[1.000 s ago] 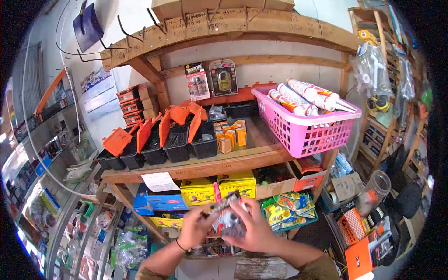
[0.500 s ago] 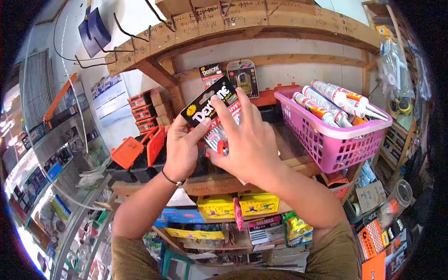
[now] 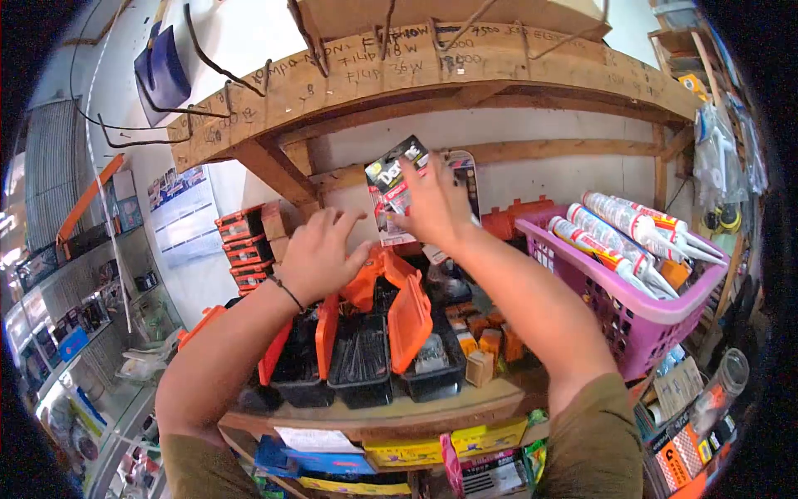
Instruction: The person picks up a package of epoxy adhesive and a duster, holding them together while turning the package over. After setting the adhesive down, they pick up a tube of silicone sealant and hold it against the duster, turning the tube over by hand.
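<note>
Farther from the body than half a second ago, the Dextone pack [image 3: 385, 177] is now showing smaller, to the left of the pink basket [image 3: 644, 308], while the left hand [image 3: 320, 258] is no longer gripping its edge. A wooden beam [image 3: 341, 83] marked with handwriting is spanning above the basket, its metal hooks jutting out. Lower down, a wooden shelf [image 3: 357, 420] is supporting the basket and stretching away to its left. The basket itself is leaning slightly in view. Left of the basket, black bins [image 3: 361, 378] are standing in a row with orange lids raised. Above those bins, well left of the basket, the left hand is hanging with fingers spread. Nearer the basket, the right hand [image 3: 440, 208] is pinching the tilted pack between thumb and fingers, the far side of the grip being hidden. White tubes [image 3: 611, 233] are lying in the basket, nozzles pointing rightward. Small orange boxes [image 3: 490, 343] are clustering left of the basket, below its rim.
</note>
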Demonstrator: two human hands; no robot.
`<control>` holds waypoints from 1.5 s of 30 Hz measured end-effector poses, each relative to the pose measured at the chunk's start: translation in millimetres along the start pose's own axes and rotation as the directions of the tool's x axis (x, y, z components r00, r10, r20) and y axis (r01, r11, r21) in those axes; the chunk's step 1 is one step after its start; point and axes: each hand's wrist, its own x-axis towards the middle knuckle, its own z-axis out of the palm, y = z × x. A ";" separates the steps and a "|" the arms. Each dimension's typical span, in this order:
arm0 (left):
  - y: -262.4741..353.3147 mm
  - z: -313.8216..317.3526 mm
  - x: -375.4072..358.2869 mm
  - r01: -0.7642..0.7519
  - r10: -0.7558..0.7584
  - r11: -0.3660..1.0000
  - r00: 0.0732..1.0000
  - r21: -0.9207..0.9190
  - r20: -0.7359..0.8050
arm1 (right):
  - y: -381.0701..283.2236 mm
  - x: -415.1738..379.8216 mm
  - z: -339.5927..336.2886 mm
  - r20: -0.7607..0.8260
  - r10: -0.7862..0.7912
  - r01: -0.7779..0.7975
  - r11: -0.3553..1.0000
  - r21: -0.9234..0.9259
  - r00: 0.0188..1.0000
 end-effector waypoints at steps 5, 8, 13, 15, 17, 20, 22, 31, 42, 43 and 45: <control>-1.2 28.5 8.3 0.129 -0.113 0.991 0.943 -0.029 0.313 | -3.6 41.3 75.3 0.018 0.086 -0.086 0.996 0.007 0.996; 6.8 34.9 2.8 0.086 -0.017 0.984 0.920 -0.159 0.391 | -1.1 54.9 96.5 0.103 0.126 -0.125 0.992 -0.013 0.987; 10.0 32.6 3.6 0.133 -0.067 0.986 0.864 -0.099 0.500 | -4.6 65.9 123.6 0.116 0.238 -0.248 0.966 0.077 0.964; 9.8 34.0 2.1 0.149 -0.074 0.983 0.850 -0.103 0.522 | -5.0 70.5 129.4 0.089 0.262 -0.271 0.956 0.111 0.961; 9.1 35.9 0.5 0.151 -0.072 0.983 0.850 -0.109 0.522 | -5.1 74.8 135.5 0.068 0.311 -0.315 0.947 0.069 0.948; 12.9 33.1 4.3 0.219 -0.069 0.959 0.792 -0.178 0.606 | -0.7 75.6 133.8 0.120 0.318 -0.330 0.939 0.099 0.941; 14.1 35.9 2.8 0.197 -0.055 0.963 0.809 -0.182 0.585 | -3.9 69.3 138.0 0.077 0.301 -0.305 0.951 0.046 0.951; 12.7 38.1 2.4 0.190 -0.049 0.964 0.816 -0.186 0.576 | -0.7 54.1 135.8 0.177 0.274 -0.282 0.959 0.021 0.945; 16.6 35.0 6.8 0.201 -0.067 0.966 0.803 -0.164 0.592 | 0.5 48.5 107.3 0.352 0.213 -0.205 0.977 -0.062 0.911; 16.2 33.2 6.9 0.202 -0.087 0.969 0.815 -0.141 0.572 | 1.5 48.1 102.4 0.353 0.196 -0.188 0.980 -0.059 0.915; 13.3 29.9 7.0 0.207 -0.120 0.973 0.834 -0.103 0.539 | 4.0 47.6 88.1 0.376 0.161 -0.156 0.987 -0.044 0.913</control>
